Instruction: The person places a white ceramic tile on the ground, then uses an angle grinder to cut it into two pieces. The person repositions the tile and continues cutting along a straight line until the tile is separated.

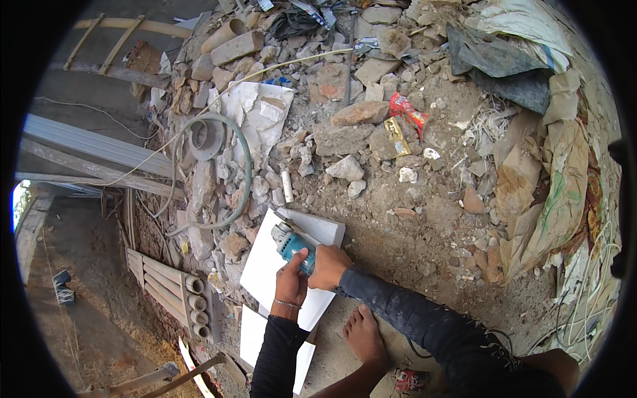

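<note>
A teal angle grinder [290, 244] with a metal head lies over a white sheet or tile [260, 266], its head end pointing up and left. My left hand [290, 284] is closed round the near side of its body, thumb on top. From the right, my right hand [330, 267] wraps the rear of the grinder. A pale grey block [322, 227] sits at the far edge of the white sheet, partly covered by it. Another white piece [251, 335] lies nearer, beside my left forearm. The disc's contact with the sheet cannot be made out.
My bare foot [365, 335] rests just right of the white sheet. Broken stones and rubble [342, 136] cover the far ground, with a looped green hose [247, 176] at the left. Bundled pipes [194, 302] lie left; crumpled brown sacks [544, 192] and loose cables [597, 272] lie right.
</note>
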### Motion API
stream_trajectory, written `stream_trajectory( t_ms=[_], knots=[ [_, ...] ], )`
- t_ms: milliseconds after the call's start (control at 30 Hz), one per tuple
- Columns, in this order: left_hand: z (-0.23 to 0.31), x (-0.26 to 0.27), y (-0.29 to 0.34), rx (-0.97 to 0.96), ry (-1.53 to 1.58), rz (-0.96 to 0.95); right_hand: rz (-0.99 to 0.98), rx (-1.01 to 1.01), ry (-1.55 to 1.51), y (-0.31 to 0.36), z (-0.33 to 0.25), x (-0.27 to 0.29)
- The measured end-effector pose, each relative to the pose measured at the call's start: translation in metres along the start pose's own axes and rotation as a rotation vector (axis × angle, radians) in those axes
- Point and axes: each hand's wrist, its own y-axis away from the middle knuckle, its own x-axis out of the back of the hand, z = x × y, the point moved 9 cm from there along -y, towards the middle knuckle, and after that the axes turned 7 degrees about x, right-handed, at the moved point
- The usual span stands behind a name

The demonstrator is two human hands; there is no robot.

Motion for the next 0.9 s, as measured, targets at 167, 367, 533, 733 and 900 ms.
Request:
stream_trajectory(
  t_ms=[167,367,533,733,900],
  knots=[
    [-0.001,-0.003,0.004,0.004,0.003,0.017,0.004,-0.002,0.008,0.004,-0.001,0.002],
    [0.000,-0.008,0.007,-0.002,0.005,0.006,-0.023,-0.009,0.012,0.005,0.001,0.002],
    [-0.001,-0.009,0.009,-0.002,0.010,0.018,0.000,-0.011,-0.006,0.008,0.001,0.004],
    [-0.003,-0.005,0.008,0.012,-0.006,0.034,0.006,-0.018,-0.027,0.012,0.001,0.006],
    [-0.006,-0.001,0.002,0.016,-0.060,0.017,-0.011,-0.016,-0.023,0.011,0.000,0.007]
  ],
)
